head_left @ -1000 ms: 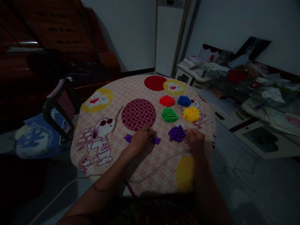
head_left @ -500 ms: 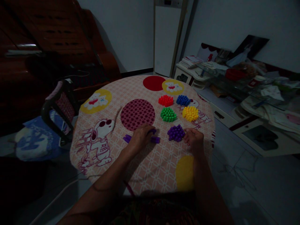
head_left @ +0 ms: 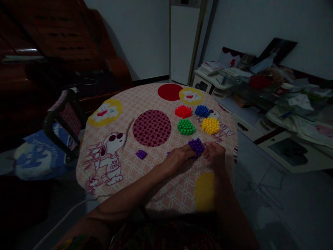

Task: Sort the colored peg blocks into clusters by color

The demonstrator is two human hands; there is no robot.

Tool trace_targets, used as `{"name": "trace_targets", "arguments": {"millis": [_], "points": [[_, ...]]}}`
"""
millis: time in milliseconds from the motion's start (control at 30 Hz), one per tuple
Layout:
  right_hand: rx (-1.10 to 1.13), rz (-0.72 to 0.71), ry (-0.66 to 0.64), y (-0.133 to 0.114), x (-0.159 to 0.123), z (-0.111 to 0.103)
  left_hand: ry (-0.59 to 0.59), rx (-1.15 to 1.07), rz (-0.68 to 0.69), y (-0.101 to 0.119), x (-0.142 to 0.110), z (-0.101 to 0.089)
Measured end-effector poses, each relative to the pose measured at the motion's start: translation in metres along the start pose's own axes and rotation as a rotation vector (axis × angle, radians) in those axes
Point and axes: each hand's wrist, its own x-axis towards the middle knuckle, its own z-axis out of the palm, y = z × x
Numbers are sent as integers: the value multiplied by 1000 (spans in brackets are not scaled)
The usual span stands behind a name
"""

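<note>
A tight cluster of upright purple pegs (head_left: pixel 197 146) stands on the round table between my hands. My left hand (head_left: pixel 179 158) reaches in from the left, its curled fingers closed on a purple peg at the cluster's near left side; the fingers hide most of it. At the cluster's right edge, my right hand (head_left: pixel 215 154) has its fingers bent and pressed together; whatever they hold is hidden. Loose purple pegs (head_left: pixel 141 154) lie further left on the cloth. A sliver of another purple piece (head_left: pixel 168 153) shows beside my left hand.
Behind the purple cluster stand groups of green pegs (head_left: pixel 186 127), yellow pegs (head_left: pixel 210 125), red pegs (head_left: pixel 183 111) and blue pegs (head_left: pixel 202 111). A patterned cloth (head_left: pixel 161 187) covers the table. A chair (head_left: pixel 63 118) is at the left, a cluttered cabinet (head_left: pixel 249 121) at the right.
My left hand has moved right, from the loose purple pegs to the cluster, uncovering the pegs at left. My right hand has stayed at the cluster's right edge.
</note>
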Motion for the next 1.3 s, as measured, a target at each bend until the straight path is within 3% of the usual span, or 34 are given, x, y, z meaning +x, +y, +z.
{"name": "trace_targets", "arguments": {"millis": [267, 533, 667, 833, 933, 1100, 1300], "points": [[6, -20, -10, 2, 1, -1, -89, 147, -8, 6, 17, 3], [2, -14, -13, 0, -1, -1, -23, 202, 21, 3, 11, 10], [5, -3, -6, 0, -2, -1, 76, 127, -9, -9, -1, -9], [18, -9, 10, 1, -1, 0, 189, 138, -231, -45, -17, -44], [7, -17, 11, 0, -2, 1, 103, 168, -304, -57, -24, -54], [7, 4, 24, -4, -4, 1, -123, 165, -247, -54, -29, -45], [-8, 7, 21, -3, -3, 1, -138, 165, -297, -49, -32, -36]]}}
